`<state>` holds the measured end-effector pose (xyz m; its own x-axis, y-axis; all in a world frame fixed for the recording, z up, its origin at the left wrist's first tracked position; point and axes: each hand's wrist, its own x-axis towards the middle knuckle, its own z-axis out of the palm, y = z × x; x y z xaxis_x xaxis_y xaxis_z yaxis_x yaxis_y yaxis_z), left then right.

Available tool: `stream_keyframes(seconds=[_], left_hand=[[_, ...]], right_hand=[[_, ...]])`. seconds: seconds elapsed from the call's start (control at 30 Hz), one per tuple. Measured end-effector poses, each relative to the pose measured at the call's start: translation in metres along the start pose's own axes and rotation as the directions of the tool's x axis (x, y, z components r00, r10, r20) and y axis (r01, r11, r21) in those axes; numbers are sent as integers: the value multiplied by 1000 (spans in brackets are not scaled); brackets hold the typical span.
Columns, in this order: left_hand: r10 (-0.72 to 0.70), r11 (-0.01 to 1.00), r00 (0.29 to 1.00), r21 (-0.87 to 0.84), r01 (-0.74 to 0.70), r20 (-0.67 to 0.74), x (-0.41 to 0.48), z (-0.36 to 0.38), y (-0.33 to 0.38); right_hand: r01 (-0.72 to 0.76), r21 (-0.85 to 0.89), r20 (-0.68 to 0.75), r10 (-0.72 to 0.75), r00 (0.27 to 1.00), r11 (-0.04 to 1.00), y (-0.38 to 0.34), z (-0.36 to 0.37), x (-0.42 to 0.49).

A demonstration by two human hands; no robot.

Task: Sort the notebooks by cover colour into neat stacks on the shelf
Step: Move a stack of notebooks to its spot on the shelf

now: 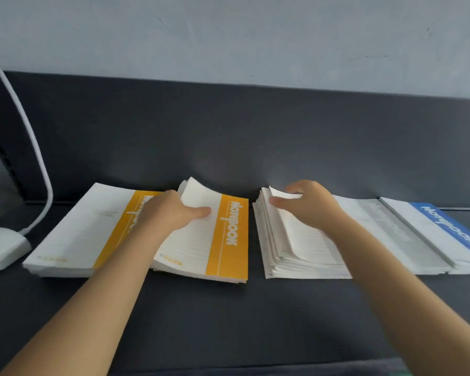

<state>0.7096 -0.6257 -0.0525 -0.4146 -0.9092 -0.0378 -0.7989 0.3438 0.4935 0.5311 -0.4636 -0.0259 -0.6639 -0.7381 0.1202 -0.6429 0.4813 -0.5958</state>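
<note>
Two yellow-banded notebook stacks lie on the dark shelf [228,321]: one at the left [73,234] and one beside it [225,240]. My left hand [168,213] grips the far corner of the right yellow stack's top notebook, which curls upward. To the right is a stack of grey-banded notebooks [385,234]; my right hand [307,204] pinches the lifted far-left corner of its upper notebooks. A blue-banded notebook stack [445,226] lies at the far right, next to the grey one.
A white device [0,251] with a curved white cable [36,147] stands at the left edge of the shelf. A dark back panel [255,131] rises behind the stacks, with a pale wall above it.
</note>
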Motion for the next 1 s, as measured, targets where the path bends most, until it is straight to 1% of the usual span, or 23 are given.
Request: stream_keyframes(seconds=[0.07,0.1,0.13,0.17,0.2,0.23,0.27,0.3,0.33,0.4,0.5,0.6,0.67,0.7,0.77,0.83,0.9,0.93,1.0], left_hand=[[-7,976,997,218,23,-73,-8,4,4],[16,939,991,343,32,-134,-11,5,9],[60,900,980,435,30,-192,-14,5,16],[120,886,965,463,2,-235,-18,6,27],[167,906,954,421,-49,-248,-22,9,40],[194,943,950,313,-112,-244,-27,13,55],[191,970,958,188,-152,-212,-32,20,70],[180,981,972,97,-166,-152,-38,29,85],[166,985,984,63,-162,-72,-44,37,99],[127,985,990,107,-133,60,-52,53,122],[108,988,990,100,-118,95,-50,69,141],[85,988,976,110,-109,200,-43,83,152],[57,985,974,147,-91,219,-36,90,154],[46,987,976,139,-77,215,-31,93,154],[37,992,978,110,-60,206,-31,94,157],[7,999,979,40,-15,202,-36,90,158],[-54,994,978,-80,71,200,-35,86,155],[-77,979,977,-169,112,196,-35,83,153],[-91,912,976,-379,161,197,-35,75,149]], right_hand=[[-80,-150,80,93,992,985,25,-18,2],[-96,-204,96,117,989,974,37,-25,2],[-97,-238,105,124,987,966,47,-30,2],[-88,-257,115,121,986,962,56,-34,3],[-73,-268,130,111,985,961,63,-36,4],[-52,-271,144,94,985,961,69,-36,6],[-27,-271,155,71,985,962,73,-37,8],[-4,-269,163,49,985,963,76,-37,11],[15,-270,169,32,985,963,78,-37,14],[24,-273,175,25,984,962,79,-36,17],[34,-243,203,16,979,969,82,-33,21],[23,-196,224,22,974,980,86,-34,26],[44,-190,231,1,973,981,87,-34,28],[50,-186,227,-6,974,981,89,-34,28],[55,-181,218,-14,976,982,91,-32,29],[58,-166,214,-21,977,984,94,-32,31],[47,-142,223,-15,975,989,94,-32,32],[35,-118,240,-6,971,992,94,-33,32],[1,-43,284,12,959,999,92,-35,31]])
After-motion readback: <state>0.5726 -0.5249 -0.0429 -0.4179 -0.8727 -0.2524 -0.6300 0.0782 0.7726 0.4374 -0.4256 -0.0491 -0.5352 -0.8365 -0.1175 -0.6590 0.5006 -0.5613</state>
